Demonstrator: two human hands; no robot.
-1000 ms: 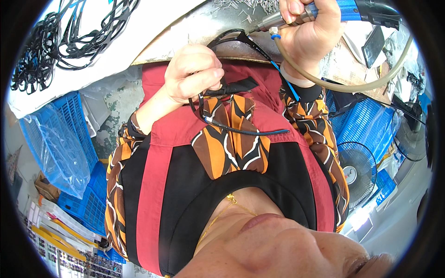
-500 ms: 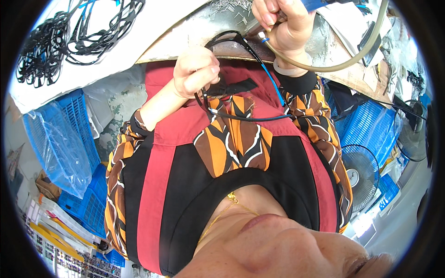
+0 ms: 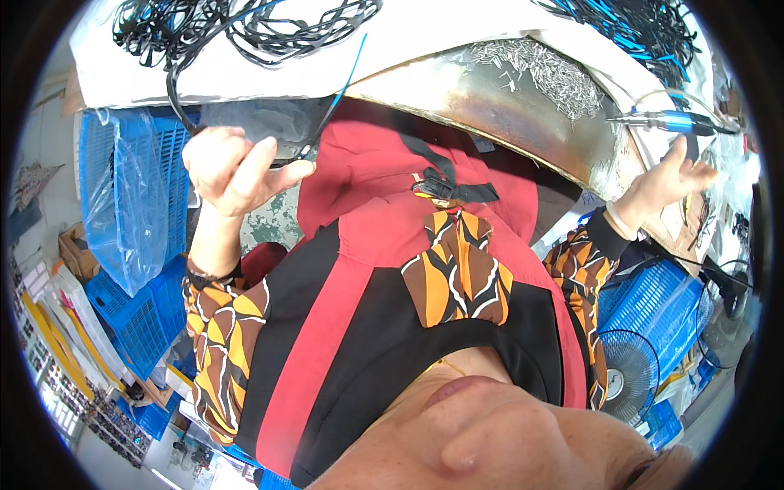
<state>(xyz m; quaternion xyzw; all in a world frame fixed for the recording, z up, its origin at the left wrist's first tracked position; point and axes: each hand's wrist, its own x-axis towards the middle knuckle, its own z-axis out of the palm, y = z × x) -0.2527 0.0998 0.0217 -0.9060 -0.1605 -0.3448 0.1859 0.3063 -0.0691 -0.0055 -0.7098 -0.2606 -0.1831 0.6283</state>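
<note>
1. A bench [image 3: 102, 77] with a white cover spans the top of the view.
2. The person wears a red apron [image 3: 351, 175] over black clothing with patterned sleeves, in front of the bench.
3. A blue basket [image 3: 175, 163] with clear plastic hanging over it stands at the left; another blue crate [image 3: 653, 302] is at the right.
4. A stained metal sheet [image 3: 425, 91] forms the bench's middle section, near the apron.
5. A desk-type fan [image 3: 633, 376] with a dark guard stands below the right-hand crate.
6. Dark frames lie in a tangled heap [image 3: 147, 33] at upper left; a black-and-blue heap [image 3: 641, 37] lies at upper right.
7. The left hand [image 3: 224, 173] is closed around a black spectacle frame [image 3: 340, 96], held up before the bench, its blue-tipped temple pointing upward.
8. The right hand [image 3: 665, 181] holds nothing, fingers spread, just beside a blue-bodied tool [image 3: 678, 122].
9. Small silvery pins [image 3: 563, 82] are scattered in a pile on the metal sheet.
</note>
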